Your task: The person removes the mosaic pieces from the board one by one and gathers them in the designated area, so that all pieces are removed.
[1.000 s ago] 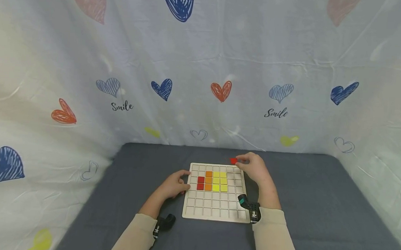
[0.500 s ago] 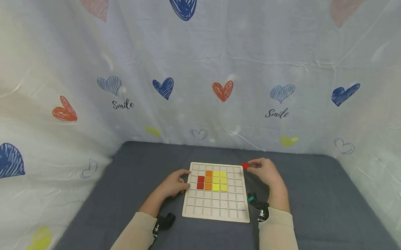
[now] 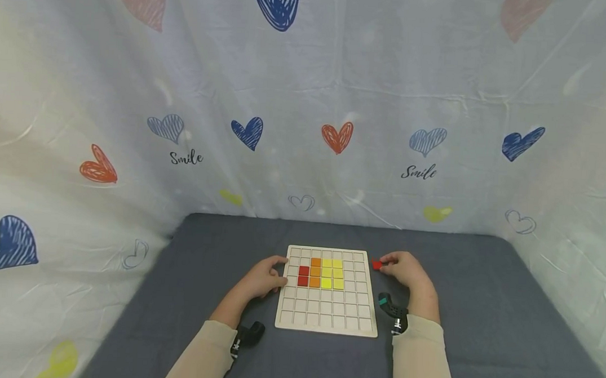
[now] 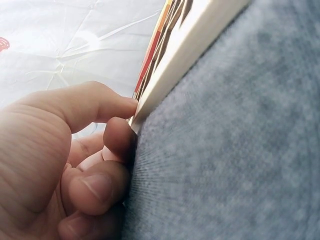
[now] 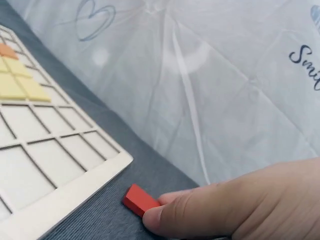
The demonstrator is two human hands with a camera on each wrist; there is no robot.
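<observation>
Right hand (image 3: 404, 268) pinches the flat red tile (image 3: 377, 265), which we log between hand and right edge of the pale wooden grid board (image 3: 338, 308); left hand (image 3: 261, 278) touches its left edge, grip unclear.

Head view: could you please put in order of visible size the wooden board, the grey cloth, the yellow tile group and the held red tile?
1. Grey cloth
2. Wooden board
3. Yellow tile group
4. Held red tile, partly hidden, but clearly the smallest
</observation>
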